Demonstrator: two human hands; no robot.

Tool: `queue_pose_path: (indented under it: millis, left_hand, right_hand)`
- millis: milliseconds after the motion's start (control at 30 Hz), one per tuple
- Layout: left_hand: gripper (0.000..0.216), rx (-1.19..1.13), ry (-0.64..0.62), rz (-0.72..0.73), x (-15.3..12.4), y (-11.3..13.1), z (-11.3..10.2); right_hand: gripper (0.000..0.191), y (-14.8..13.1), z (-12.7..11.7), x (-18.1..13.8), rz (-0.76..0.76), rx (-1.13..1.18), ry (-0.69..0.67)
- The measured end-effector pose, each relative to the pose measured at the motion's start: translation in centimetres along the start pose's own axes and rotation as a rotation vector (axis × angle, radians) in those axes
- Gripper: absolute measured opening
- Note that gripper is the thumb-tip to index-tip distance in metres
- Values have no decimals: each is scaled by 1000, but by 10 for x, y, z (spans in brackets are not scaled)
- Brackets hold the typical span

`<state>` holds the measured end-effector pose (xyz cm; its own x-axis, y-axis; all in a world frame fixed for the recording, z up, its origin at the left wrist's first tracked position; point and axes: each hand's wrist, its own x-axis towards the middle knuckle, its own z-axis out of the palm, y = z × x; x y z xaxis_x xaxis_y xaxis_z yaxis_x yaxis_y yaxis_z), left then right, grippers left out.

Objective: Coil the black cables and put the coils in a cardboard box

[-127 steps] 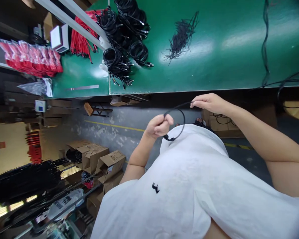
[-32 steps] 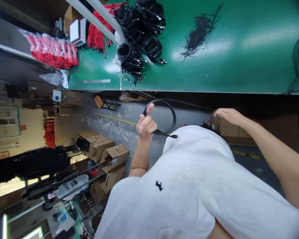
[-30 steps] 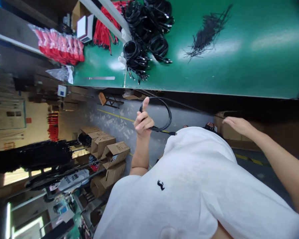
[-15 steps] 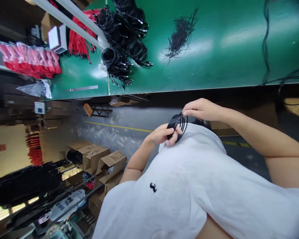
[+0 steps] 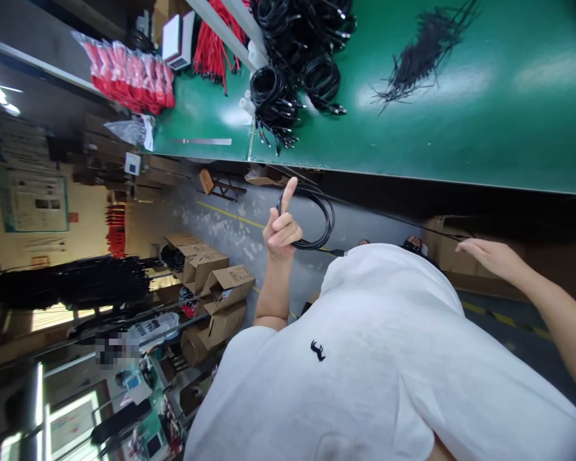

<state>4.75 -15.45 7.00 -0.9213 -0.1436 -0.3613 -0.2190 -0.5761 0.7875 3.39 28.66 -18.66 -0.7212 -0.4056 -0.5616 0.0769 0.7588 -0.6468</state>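
My left hand [image 5: 282, 229] is raised in front of my white shirt [image 5: 374, 358] and grips a small coil of black cable [image 5: 317, 218], its index finger pointing up through the loops. A single thin strand of that cable runs right from the coil to my right hand [image 5: 492, 256]. The right hand is stretched far to the right below the table edge, fingertips pinched loosely on the strand.
A green table [image 5: 461, 128] spans the top, carrying several coiled black cables [image 5: 292, 70], a heap of short black ties [image 5: 422, 51], red cable bundles [image 5: 211, 45] and a white box [image 5: 175, 38]. Open cardboard boxes [image 5: 211, 288] stand on the floor at left.
Half a second ago both hands met at the coil near my chest. Now the left hand has lifted the coil up and left, and the right hand has drawn away to the right along the strand.
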Motion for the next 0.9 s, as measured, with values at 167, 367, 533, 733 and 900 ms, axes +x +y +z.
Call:
queue_pose_path:
  millis: [167, 367, 533, 733, 900]
  left_hand:
    - [47, 222, -6, -166, 14, -22, 1]
    - [47, 319, -383, -514, 11, -79, 15]
    - [48, 284, -662, -758, -6, -85, 23]
    - [39, 178, -382, -624, -11, -60, -9]
    - [42, 24, 26, -130, -6, -28, -18]
  right_hand:
    - [38, -85, -13, -38, -370, -309, 90]
    - [42, -206, -46, -46, -824, -47, 135]
    - [39, -226, -65, -9, -680, 117, 81]
    - [42, -155, -53, 30, -376, 302, 83]
    - [32, -66, -35, 54, -191, 118, 271]
